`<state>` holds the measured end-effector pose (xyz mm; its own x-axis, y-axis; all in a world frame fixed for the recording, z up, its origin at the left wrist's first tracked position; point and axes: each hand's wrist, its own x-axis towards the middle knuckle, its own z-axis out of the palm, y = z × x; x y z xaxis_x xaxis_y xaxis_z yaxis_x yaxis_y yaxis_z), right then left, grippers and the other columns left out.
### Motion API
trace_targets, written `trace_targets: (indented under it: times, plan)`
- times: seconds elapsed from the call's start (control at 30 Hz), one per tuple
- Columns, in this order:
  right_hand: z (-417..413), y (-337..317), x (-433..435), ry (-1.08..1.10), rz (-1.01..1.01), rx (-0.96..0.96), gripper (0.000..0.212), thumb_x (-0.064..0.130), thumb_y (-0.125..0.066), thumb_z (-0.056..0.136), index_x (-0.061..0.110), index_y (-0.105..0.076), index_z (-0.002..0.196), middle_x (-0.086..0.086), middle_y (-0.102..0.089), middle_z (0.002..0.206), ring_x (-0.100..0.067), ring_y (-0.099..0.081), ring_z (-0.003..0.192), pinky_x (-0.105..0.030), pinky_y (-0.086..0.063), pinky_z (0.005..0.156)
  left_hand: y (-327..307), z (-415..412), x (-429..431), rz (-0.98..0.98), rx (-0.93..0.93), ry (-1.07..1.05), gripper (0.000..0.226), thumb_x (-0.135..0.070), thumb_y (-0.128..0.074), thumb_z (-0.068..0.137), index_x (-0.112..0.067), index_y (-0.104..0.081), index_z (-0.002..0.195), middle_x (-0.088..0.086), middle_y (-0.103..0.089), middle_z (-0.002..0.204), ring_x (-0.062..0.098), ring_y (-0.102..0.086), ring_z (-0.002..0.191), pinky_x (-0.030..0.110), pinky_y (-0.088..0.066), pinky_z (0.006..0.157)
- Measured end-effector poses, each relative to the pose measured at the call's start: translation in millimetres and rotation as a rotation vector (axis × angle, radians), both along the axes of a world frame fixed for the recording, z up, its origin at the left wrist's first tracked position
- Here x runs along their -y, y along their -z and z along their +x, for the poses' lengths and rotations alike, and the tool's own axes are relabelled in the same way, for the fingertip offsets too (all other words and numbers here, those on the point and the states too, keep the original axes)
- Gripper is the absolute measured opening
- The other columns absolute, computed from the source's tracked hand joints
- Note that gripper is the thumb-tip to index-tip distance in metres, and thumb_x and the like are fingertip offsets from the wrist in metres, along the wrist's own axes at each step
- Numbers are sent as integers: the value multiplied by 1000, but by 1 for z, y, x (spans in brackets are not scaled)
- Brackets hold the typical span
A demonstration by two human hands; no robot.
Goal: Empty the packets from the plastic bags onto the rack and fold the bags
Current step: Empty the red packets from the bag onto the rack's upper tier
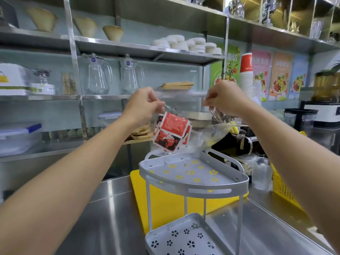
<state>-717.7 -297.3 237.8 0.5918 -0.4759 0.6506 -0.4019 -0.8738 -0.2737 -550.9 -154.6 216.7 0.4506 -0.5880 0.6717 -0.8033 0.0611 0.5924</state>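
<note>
A clear plastic bag [204, 133] hangs upside down above the grey two-tier rack [193, 188]. My left hand [143, 105] pinches one upper corner of the bag and my right hand [224, 100] pinches the other. Red, white and black packets [172, 133] bunch inside the bag, just over the back edge of the rack's top shelf [184, 179]. That shelf has flower-shaped holes and nothing lies on it. The lower shelf [182, 240] is bare too.
The rack stands on a steel counter [103, 218], partly over a yellow cutting board [165, 205]. A yellow basket [283, 190] and a plastic container [261, 173] sit at the right. Metal wall shelves carry glass pitchers [97, 76], bowls and stacked paper cups [246, 76].
</note>
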Motion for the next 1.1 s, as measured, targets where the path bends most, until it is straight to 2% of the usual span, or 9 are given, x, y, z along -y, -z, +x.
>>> trace_targets:
  times: [0.13,0.23,0.4,0.5,0.63,0.7,0.83,0.93,1.1]
  plan:
    - [2,-10,-1,34,-51,124,15,12,-61,86,13,-68,74,-9,-70,76,-27,-67,68,-46,-58,68,-16,-3,-1,-14,-83,95,19,-9,-62,85,-13,-48,72,10,-70,77,20,-69,71,44,-57,75]
    - [0,-16,-2,-27,24,141,22,10,-61,87,15,-63,66,-5,-65,66,-21,-64,56,-46,-59,65,-25,-1,-1,-65,5,44,23,-9,-61,86,-16,-46,71,9,-71,77,20,-71,70,38,-56,67]
    - [-7,-15,-8,-84,64,107,15,15,-64,85,1,-67,82,-12,-68,73,-22,-64,58,-43,-59,64,-16,0,-3,-117,-60,129,20,-13,-59,88,-17,-45,74,4,-69,72,17,-69,63,34,-51,58]
    - [-8,-12,-9,-68,2,80,16,17,-64,85,2,-69,84,-12,-70,75,-24,-67,61,-40,-59,63,1,-3,-4,-277,-194,196,15,-20,-61,87,-20,-47,82,3,-70,75,16,-68,65,38,-52,66]
    - [-10,-10,-8,-36,-25,75,16,16,-64,85,1,-69,82,-14,-71,75,-24,-68,59,-39,-58,63,39,5,-10,-79,-306,534,61,-19,-75,65,-32,-39,113,3,-65,107,4,-65,90,27,-54,78]
    - [-11,-8,-9,-50,-15,74,16,16,-64,85,1,-68,81,-15,-71,75,-22,-67,57,-33,-57,57,66,4,-8,80,-295,555,77,-14,-80,58,-37,-38,119,4,-63,114,4,-62,102,22,-53,78]
    - [-21,-5,-10,-149,25,7,17,22,-67,81,6,-67,87,-8,-69,77,-17,-65,63,-22,-51,59,98,-7,6,-68,-342,319,5,2,-62,82,-2,-63,85,-1,-71,62,4,-66,60,12,-49,62]
    - [-42,4,-1,-277,179,-11,49,40,-69,67,13,-62,107,5,-65,90,-4,-62,79,-21,-49,75,100,-3,10,-102,-503,286,12,0,-58,86,-5,-62,75,-1,-68,50,8,-66,50,17,-52,51]
    - [-78,33,42,-601,632,323,76,59,-77,51,27,-56,117,8,-66,108,-6,-61,102,-32,-43,93,98,11,10,-127,-626,280,12,-4,-59,86,-7,-60,74,2,-67,49,13,-67,49,21,-53,47]
